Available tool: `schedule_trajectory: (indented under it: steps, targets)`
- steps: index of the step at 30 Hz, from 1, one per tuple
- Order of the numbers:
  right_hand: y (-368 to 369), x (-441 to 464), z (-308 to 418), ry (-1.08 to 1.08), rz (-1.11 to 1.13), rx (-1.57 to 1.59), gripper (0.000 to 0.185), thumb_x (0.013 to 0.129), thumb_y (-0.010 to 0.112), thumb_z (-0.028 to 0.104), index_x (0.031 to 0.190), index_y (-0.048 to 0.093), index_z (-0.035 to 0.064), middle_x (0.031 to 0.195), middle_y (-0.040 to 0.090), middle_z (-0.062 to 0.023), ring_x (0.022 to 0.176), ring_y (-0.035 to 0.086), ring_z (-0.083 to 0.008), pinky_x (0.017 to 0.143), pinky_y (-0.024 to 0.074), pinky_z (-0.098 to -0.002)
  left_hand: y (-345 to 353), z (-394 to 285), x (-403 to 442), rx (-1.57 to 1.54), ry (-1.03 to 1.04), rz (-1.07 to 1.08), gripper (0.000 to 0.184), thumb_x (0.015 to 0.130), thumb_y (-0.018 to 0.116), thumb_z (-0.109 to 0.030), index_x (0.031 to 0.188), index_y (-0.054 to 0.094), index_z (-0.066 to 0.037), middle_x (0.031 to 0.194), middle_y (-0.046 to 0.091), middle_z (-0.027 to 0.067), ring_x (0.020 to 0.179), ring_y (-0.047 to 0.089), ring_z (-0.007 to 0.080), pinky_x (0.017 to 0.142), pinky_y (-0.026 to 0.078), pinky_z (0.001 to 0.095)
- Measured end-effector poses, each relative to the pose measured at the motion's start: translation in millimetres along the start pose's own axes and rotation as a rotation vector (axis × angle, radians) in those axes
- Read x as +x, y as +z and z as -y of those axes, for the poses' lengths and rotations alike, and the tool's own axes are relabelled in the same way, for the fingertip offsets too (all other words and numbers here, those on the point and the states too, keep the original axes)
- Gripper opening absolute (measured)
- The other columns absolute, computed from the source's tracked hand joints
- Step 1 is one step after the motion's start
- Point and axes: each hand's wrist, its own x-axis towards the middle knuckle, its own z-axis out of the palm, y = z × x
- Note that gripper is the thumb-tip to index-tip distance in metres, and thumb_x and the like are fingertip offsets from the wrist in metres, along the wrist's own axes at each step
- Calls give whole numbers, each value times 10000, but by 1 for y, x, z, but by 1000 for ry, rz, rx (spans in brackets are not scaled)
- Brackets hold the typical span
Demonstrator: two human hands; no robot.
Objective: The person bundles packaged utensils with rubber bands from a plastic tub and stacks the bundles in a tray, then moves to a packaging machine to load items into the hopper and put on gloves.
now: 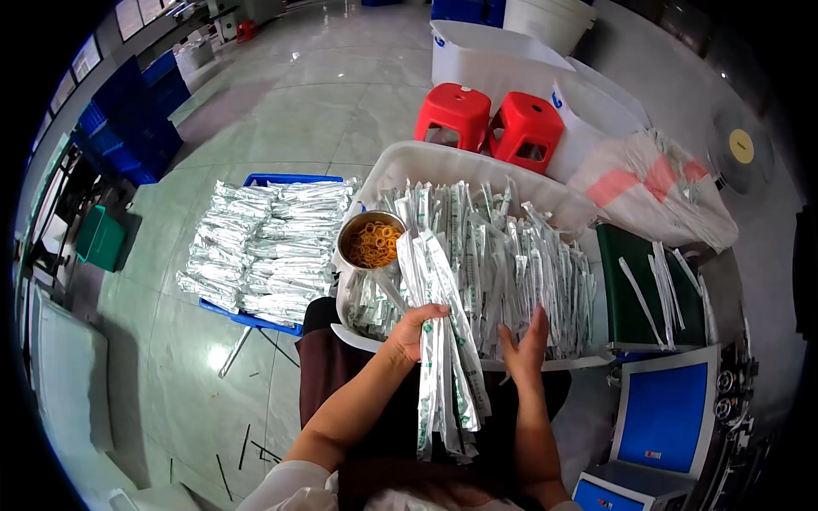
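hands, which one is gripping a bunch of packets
The left hand: it grips a bunch of long packets, while the right hand is open and apart from that bunch.

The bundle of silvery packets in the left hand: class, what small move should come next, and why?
Probably the right hand should add one of the packets in the white tub: the left hand holds the bundle, while the right, open and seemingly empty, is close by the packets.
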Motion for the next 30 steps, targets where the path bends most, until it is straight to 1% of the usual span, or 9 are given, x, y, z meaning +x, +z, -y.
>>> schedule_trajectory:
  steps: [2, 4, 9, 14, 17, 19, 22, 26, 30]
  targets:
    - [-11, 1, 19, -60, 162, 628, 737, 786, 613, 331, 1319, 223, 5, 1176, 440, -204, 1005, 499, -210, 826, 419, -291, -2, 5, 3, 3, 32, -15, 254, 716, 553, -95, 914, 547, 64, 849, 603, 170, 730, 621, 274, 681, 528, 411]
    - [-44, -6, 67, 341, 941, 1308, 698, 762, 644, 299, 1272, 293, -22, 1136, 482, -215, 1018, 523, -250, 836, 445, -334, 12, 10, -2, 88, 35, -94, 284, 718, 567, -90, 952, 538, 69, 855, 598, 185, 743, 614, 271, 679, 524, 401]
    - [-49, -46, 85, 928, 1304, 1960, 650, 727, 647, 319, 1189, 370, -44, 1070, 533, -210, 927, 575, -280, 810, 474, -396, 38, -1, -32, 291, -1, 218, 584, 663, 549, 32, 1214, 361, 83, 1177, 431, 302, 1087, 470, 371, 851, 449, 435]
    - [-33, -45, 75, 840, 1316, 1696, 685, 709, 675, 268, 1241, 330, 11, 1123, 502, -113, 1009, 510, -210, 841, 439, -348, 24, 10, -30, 145, -14, 274, 509, 678, 647, -79, 1135, 448, 24, 929, 551, 125, 800, 570, 211, 703, 504, 339]
    - [-50, 39, 81, 38, 370, 1251, 900, 652, 740, 308, 1321, 211, 18, 1291, 336, -123, 1204, 310, -246, 1004, 246, -373, 19, 11, -30, 204, -78, 175, 388, 702, 625, -85, 1051, 507, 37, 861, 605, 146, 742, 619, 227, 659, 524, 332]
    - [-78, 110, 100, -417, 182, 620, 873, 642, 744, 275, 1308, 242, 18, 1375, 216, -171, 1263, 215, -256, 1014, 209, -379, 13, 21, -18, 201, -274, 190, 349, 698, 632, -91, 1006, 525, 33, 862, 602, 144, 762, 614, 222, 699, 507, 325]
    - [-91, 156, 126, -320, 858, 661, 681, 627, 714, 146, 1214, 399, 7, 1120, 532, -150, 1022, 514, -198, 877, 387, -318, 32, 21, -13, 184, -274, 394, 399, 690, 634, -79, 1043, 496, 44, 893, 590, 144, 812, 602, 234, 742, 490, 346]
    - [-66, 148, 120, -387, 956, 777, 259, 701, 588, 117, 928, 602, -8, 905, 624, -104, 887, 573, -175, 809, 422, -290, 27, 15, -25, 107, -246, 470, 459, 684, 659, -107, 1078, 476, 41, 960, 582, 162, 863, 597, 245, 791, 484, 361]
    - [-51, 103, 126, -364, 890, 855, 306, 752, 643, 215, 959, 591, -4, 943, 612, -134, 939, 571, -222, 863, 404, -329, -20, 23, -33, 105, -161, 96, 431, 706, 685, -253, 1027, 546, -1, 923, 616, 112, 825, 606, 185, 735, 495, 314]
